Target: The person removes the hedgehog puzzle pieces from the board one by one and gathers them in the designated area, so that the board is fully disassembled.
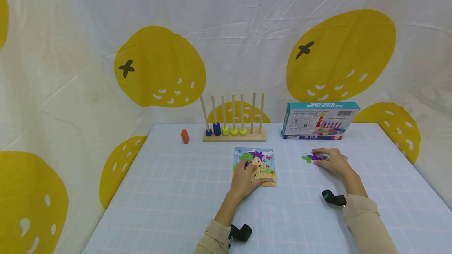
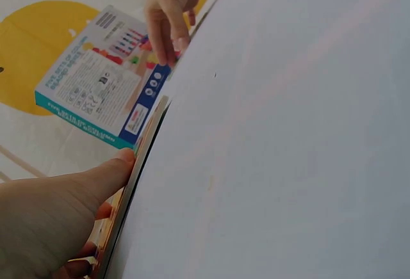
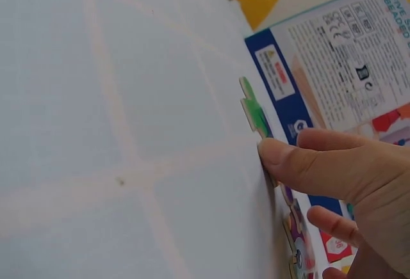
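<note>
My left hand (image 1: 243, 179) rests over a wooden jigsaw puzzle (image 1: 270, 175) with a purple-haired cartoon animal, its fingers on the picture and its thumb by the lower edge. In the left wrist view the thumb lies along the edge of the puzzle board (image 2: 148, 132), which shows nearly side-on. Off to the right, my right hand (image 1: 333, 160) pinches a purple and green puzzle piece (image 1: 307, 157) between thumb and fingers, low at the tabletop. Several colourful pieces (image 3: 255, 109) show edge-on around the thumb in the right wrist view; the palm side is partly hidden.
Behind the puzzle stands a wooden peg rack (image 1: 234, 138) with blue and yellow beads on several pegs. A bead-set box (image 1: 318, 122) stands behind my right hand. An orange block (image 1: 185, 136) stands at the back left. A fruit-printed cloth (image 1: 247, 50) hangs behind the table (image 1: 159, 199).
</note>
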### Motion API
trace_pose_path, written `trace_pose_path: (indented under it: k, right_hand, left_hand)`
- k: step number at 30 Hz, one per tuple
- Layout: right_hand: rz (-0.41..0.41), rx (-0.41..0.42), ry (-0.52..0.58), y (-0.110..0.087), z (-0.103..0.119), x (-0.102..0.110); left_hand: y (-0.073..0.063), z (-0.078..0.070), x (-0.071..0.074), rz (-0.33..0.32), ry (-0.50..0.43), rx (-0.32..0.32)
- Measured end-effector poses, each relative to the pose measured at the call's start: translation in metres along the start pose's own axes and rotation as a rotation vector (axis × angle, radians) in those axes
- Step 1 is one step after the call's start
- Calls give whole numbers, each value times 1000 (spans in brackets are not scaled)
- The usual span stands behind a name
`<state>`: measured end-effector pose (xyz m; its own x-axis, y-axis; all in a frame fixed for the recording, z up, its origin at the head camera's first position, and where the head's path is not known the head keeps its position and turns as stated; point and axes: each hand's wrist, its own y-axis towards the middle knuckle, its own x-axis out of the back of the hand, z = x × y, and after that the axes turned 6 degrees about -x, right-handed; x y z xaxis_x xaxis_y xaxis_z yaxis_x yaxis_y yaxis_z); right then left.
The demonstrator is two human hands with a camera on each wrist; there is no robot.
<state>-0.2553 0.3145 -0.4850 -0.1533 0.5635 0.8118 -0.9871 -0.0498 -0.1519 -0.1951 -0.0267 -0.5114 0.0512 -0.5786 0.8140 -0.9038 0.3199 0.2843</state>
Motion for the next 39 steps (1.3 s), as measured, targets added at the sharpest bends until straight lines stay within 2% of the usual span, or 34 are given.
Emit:
trace_pose_path:
  k: [10, 18, 28, 35, 39]
  right_hand:
    - [11, 2, 8, -4, 0, 1]
    - [-12, 25, 2, -5, 0, 0]
    - [-21, 16, -1, -5, 0, -3]
    - [-30, 24, -11, -5, 2, -4]
    - [-36, 24, -14, -6, 2, -6]
  left_hand:
    - [0, 0, -1, 5, 17, 2]
    - [0, -1, 0, 8, 8, 8]
    - [0, -1, 0, 16, 2, 14]
    - [1, -1, -1, 26, 50, 5]
    - [0, -1, -2, 2, 128, -12]
